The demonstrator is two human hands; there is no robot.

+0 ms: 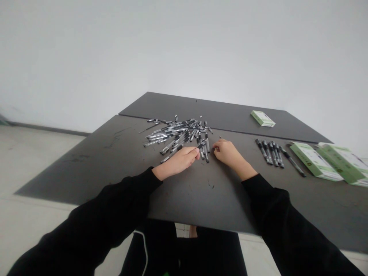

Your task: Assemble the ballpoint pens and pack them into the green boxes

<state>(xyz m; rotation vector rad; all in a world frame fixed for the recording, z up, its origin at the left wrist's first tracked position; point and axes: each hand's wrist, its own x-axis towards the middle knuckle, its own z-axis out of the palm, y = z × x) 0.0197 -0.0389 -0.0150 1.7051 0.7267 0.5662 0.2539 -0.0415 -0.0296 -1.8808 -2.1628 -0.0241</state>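
Note:
My left hand [181, 161] is closed around a pen [202, 144] with a clear barrel and a black grip, which points up and to the right. A short distance to the right, my right hand [227, 151] has its fingers pinched together near the tabletop. A small tip shows above those fingers, but what they hold is too small to name. Just beyond my left hand spreads a loose pile of pen parts [172, 134], with clear barrels, black grips and small caps lying in many directions.
Several pens [271, 153] lie side by side on the dark table [184, 199], right of my right hand. Two green-and-white boxes [316, 161] [345, 163] lie farther right. Another small box [262, 118] rests on the rear table, across a seam. A white wall stands behind.

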